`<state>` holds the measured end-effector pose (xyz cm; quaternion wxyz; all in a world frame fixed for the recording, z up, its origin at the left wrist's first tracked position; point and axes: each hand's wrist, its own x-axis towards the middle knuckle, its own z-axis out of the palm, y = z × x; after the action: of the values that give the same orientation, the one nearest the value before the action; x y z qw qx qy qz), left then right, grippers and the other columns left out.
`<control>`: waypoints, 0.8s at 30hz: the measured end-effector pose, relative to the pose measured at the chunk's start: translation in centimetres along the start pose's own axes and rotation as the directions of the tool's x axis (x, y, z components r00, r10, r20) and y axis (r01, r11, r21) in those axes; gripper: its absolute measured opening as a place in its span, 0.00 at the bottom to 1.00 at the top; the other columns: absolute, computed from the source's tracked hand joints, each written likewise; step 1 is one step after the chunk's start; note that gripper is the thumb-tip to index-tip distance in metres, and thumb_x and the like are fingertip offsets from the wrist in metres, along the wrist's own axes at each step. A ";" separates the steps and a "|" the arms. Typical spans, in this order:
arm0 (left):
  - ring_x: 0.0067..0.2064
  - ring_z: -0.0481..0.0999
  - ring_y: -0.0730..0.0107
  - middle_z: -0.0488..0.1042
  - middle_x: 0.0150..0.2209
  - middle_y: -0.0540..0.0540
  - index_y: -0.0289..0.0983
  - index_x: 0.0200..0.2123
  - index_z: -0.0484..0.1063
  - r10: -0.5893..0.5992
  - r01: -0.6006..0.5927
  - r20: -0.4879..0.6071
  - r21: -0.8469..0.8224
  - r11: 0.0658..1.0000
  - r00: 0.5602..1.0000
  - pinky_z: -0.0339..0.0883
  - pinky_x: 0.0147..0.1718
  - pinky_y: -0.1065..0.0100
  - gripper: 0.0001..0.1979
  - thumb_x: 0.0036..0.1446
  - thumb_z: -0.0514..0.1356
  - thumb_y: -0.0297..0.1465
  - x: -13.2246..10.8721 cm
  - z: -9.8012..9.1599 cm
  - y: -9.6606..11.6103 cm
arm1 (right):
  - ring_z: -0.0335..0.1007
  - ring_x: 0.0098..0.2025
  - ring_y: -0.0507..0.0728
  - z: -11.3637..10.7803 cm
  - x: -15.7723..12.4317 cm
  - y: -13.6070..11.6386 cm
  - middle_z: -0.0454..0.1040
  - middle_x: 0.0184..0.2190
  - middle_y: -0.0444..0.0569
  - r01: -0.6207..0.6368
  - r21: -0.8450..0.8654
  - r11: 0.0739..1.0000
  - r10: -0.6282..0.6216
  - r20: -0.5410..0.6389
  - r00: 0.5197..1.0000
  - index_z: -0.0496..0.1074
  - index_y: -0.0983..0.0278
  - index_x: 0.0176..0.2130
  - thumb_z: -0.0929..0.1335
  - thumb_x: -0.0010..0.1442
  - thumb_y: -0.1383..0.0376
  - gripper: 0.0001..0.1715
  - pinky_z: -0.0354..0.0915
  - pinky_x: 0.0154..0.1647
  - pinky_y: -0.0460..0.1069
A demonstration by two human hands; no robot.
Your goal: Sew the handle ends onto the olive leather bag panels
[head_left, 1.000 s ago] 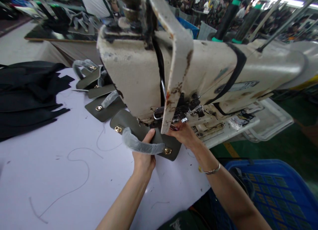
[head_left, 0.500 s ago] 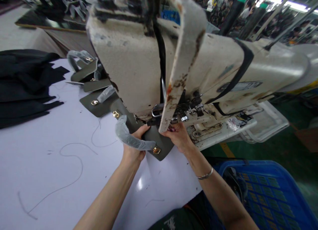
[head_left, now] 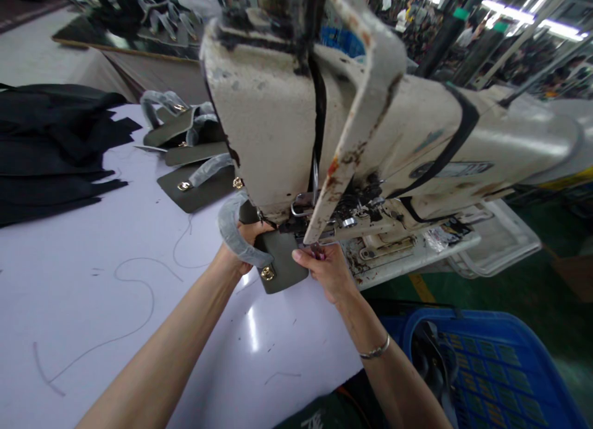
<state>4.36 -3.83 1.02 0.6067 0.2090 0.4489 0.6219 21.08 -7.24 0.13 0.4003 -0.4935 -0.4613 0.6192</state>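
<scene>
Fingers of my left hand (head_left: 243, 250) curl under one olive flap (head_left: 281, 256), its plastic-wrapped handle (head_left: 233, 231) looping over them. The fingers of my right hand (head_left: 327, 273) pinch narrow at the flap's edge under the sewing machine (head_left: 259, 107), though what they hold is hard to see. Both forearms reach forward. Three more flaps (head_left: 194, 191) lie on the table (head_left: 92, 293), I think.

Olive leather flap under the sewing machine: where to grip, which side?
Pinch the olive leather flap at its free lower edge beside the gold clasp, coming from the table side. That end sticks out past the sewing machine head, while the plastic-wrapped handle curves on the left, so avoid it.
</scene>
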 end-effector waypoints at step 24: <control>0.47 0.82 0.44 0.82 0.31 0.39 0.32 0.30 0.79 -0.162 0.162 0.009 -0.092 0.982 0.987 0.81 0.43 0.53 0.15 0.36 0.76 0.26 4.8 -1.1 1.6 | 0.60 0.24 0.52 4.1 0.4 1.5 0.65 0.19 0.42 0.026 0.206 0.978 0.044 -0.328 0.944 0.77 0.64 0.23 0.78 0.48 0.55 0.16 0.64 0.28 0.49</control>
<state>1.76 0.58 0.42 0.6647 0.1440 0.4345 0.5904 16.89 -7.94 -1.03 0.5184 -0.5480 -0.3183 0.5741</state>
